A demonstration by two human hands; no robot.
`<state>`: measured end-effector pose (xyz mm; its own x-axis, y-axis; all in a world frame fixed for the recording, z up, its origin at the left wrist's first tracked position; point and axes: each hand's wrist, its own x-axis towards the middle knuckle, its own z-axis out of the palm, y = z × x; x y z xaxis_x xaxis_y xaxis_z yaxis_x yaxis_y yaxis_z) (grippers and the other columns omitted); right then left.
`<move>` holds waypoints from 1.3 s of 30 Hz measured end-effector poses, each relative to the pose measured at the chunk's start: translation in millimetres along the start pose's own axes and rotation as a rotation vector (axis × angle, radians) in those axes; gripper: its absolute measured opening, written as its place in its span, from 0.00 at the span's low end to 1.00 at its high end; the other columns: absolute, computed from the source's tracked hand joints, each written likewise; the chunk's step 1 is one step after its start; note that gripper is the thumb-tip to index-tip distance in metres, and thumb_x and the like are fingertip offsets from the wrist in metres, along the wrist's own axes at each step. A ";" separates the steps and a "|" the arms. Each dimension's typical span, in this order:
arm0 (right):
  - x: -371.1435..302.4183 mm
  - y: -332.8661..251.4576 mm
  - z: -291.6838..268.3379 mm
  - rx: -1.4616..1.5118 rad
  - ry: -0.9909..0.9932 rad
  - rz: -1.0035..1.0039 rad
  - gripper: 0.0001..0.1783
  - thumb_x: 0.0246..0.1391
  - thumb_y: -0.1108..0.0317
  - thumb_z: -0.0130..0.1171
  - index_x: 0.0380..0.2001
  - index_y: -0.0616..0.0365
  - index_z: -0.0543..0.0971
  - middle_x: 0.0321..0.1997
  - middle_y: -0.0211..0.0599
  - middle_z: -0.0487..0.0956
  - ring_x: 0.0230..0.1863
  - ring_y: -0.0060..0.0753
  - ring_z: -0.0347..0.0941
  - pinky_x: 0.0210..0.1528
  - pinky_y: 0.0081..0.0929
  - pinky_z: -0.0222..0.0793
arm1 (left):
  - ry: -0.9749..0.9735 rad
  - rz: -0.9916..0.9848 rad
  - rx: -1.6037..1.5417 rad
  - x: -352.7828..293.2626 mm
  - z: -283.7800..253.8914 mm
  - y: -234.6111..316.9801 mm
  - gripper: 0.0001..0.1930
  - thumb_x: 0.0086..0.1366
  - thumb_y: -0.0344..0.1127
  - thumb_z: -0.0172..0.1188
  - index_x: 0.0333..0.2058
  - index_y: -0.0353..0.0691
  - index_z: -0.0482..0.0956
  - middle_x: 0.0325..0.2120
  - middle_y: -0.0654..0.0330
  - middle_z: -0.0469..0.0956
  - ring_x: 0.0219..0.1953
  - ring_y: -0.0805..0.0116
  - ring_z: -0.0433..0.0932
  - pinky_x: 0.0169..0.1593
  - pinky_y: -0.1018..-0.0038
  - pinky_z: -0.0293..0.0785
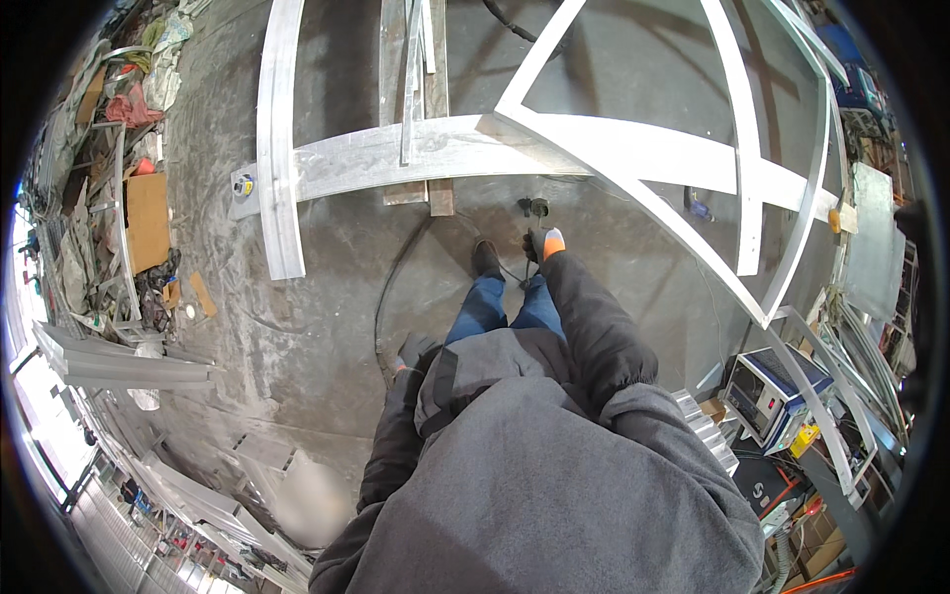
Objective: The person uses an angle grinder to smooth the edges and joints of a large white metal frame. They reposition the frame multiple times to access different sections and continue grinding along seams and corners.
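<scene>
R hand (546, 243), gloved grey w/ orange tips: fingers curl shut around a small dark power tool (534, 208), prob. a grinder or similar, held low near the floor just below the aluminium frame (633, 148). Tool sits just ahead of the R boot, near the wood blocks (426, 195) propping the frame. A thin cord (515, 272) trails from it back toward the legs.

L hand (414, 348), dark glove w/ red edge, hangs by the L thigh, apart from everything; fingers look loosely bent, holding nothing as far as I can tell.

Judgement: grip looks one-handed and at full reach. Better to firm the wrist, keep cord clear of the boots (485, 257), and bring the tool up square to the frame joint rather than at an angle.

Hard to make out: tool's head and type, too small and dark. Fingertip detail on both hands unclear. Torso in grey fleece blocks the floor (297, 337) below. Welder-type box (767, 391) at R partly behind frame bars.
</scene>
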<state>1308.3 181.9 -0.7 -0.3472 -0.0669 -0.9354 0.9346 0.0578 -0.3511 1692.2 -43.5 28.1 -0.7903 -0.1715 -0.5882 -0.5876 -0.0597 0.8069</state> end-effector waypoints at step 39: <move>-75.9 145.3 -332.1 -1.553 0.258 -0.618 0.09 0.53 0.57 0.56 0.28 0.46 0.79 0.29 0.37 0.78 0.34 0.45 0.75 0.34 0.43 0.68 | -0.027 1.724 0.368 -33.5 -23.7 664.9 0.21 0.74 0.36 0.46 0.61 0.33 0.68 0.52 0.50 0.77 0.52 0.60 0.78 0.55 0.65 0.76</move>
<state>1444.7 526.1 5.3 -0.7545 -0.3089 -0.5790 -0.2350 0.9510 -0.2011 1332.0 -100.7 585.5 -0.4966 0.2205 0.8395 0.8412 0.3607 0.4028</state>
